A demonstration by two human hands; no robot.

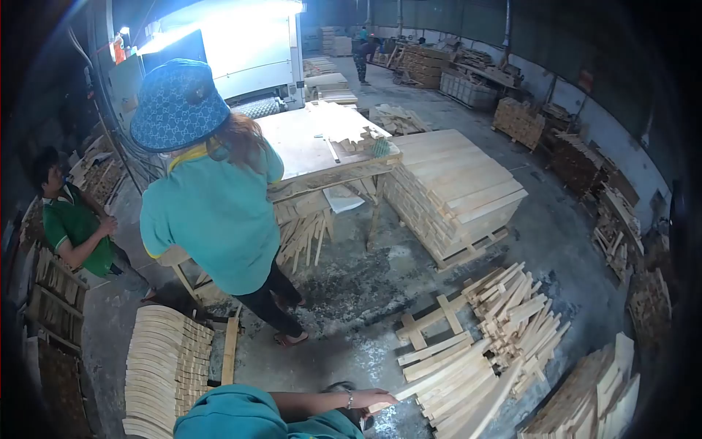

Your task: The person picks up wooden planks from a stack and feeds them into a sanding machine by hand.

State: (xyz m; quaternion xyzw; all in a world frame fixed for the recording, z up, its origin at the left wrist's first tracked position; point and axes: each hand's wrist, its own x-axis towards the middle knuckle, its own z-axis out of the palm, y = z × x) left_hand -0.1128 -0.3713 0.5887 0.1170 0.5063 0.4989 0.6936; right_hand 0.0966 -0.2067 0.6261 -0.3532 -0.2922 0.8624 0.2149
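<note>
My left hand (374, 399) reaches across from the lower left, with a bracelet at the wrist. Its fingers are closed at the near end of a pale wooden strip (444, 380), which lies along the top of a stack of strips (450, 411). A long strip (499, 399) slants down to the bottom edge, close to the camera. My right hand is out of the frame. Beyond the stack lies a loose heap of short wooden strips (515, 307), beside a wooden pallet frame (436, 320).
A co-worker in a blue hat (212, 212) stands ahead at a worktable (292, 143) before a lit machine (256, 47). Another person in green (77, 219) stands left. Stacked boards (457, 175) sit on a pallet; curved pieces (164, 366) are at lower left, boards (585, 395) at lower right.
</note>
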